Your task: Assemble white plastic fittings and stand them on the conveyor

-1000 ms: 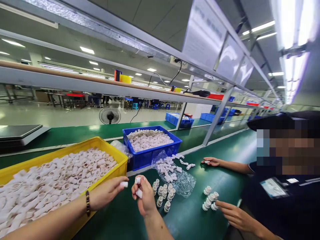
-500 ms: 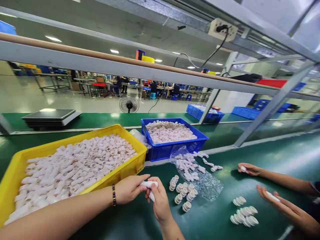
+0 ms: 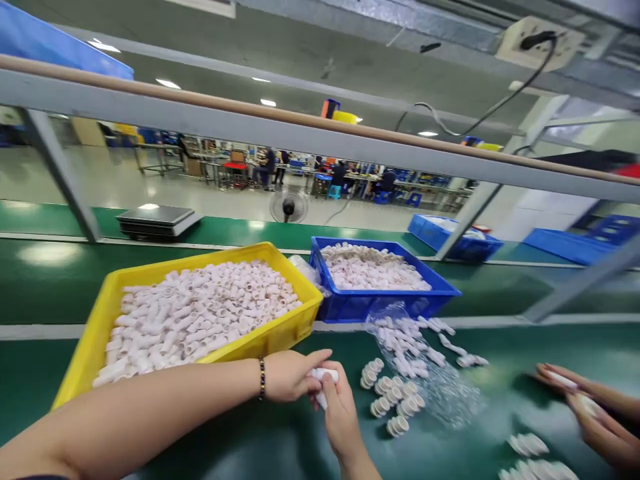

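Observation:
My left hand (image 3: 293,377), with a dark beaded bracelet at its wrist, has its fingers closed on a white plastic fitting just in front of the yellow bin. Touching it from the right, my right hand (image 3: 340,407) pinches white fittings (image 3: 325,375) between thumb and fingers. The fingers partly hide these pieces, so I cannot tell whether they are joined. Small groups of white fittings (image 3: 397,393) stand on the green table to the right. Behind them, more white fittings (image 3: 407,343) lie on a clear plastic bag (image 3: 455,400).
A yellow bin (image 3: 310,310) and a blue bin (image 3: 390,303) hold many white fittings. At the right edge another person's hands (image 3: 600,427) hold white pieces near further fittings (image 3: 527,445). A scale (image 3: 155,220) sits behind, and rack posts (image 3: 470,223) rise from the table.
The view has turned left, so the bins and table appear farther right. My hands have drawn closer together around the fittings. The other person's hands have come together.

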Motion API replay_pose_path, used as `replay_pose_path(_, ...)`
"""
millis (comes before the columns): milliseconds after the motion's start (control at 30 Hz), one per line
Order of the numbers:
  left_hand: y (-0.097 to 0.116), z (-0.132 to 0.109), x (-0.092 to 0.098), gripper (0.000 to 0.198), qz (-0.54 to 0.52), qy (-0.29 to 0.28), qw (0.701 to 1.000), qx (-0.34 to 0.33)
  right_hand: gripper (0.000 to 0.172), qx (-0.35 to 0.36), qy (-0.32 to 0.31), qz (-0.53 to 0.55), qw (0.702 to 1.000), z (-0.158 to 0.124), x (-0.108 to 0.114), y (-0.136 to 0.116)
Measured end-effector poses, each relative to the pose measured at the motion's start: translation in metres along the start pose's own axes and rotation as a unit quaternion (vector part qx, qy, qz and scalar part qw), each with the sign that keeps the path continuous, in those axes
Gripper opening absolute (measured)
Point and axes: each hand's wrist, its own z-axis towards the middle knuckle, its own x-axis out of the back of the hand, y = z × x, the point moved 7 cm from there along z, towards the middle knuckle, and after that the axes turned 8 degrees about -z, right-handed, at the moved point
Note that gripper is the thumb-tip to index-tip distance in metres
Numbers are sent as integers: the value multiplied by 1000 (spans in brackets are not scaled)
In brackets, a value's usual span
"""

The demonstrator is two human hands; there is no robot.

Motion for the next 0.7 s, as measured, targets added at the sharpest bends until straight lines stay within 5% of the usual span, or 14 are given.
replay_pose_path(167, -34, -4, -15, 68, -127, -112, 961, 218, 30, 42, 31, -225, 973, -33, 41, -27)
replay_pose_path(233, -41, -4, -16, 61, -158, -125, 947, 251, 29, 24, 79, -281, 956, -49, 71, -31)
replay_pose_path(333, -46, -3, -16, 35, -206, -113, 939, 252, 32, -23, 190, -339, 921, -73, 127, -28)
replay_pose_path(433, -47, -6, -23, 38, -276, -125, 918, 255, 34, -71, 259, -411, 871, -86, 175, -15)
replay_pose_path(567, -46, -5, -32, 40, -340, -143, 902, 223, 32, -154, 208, -513, 818, -81, 200, 22)
replay_pose_path(700, -42, -4, -32, 51, -405, -132, 880, 210, 36, -198, 186, -507, 818, -80, 209, 39)
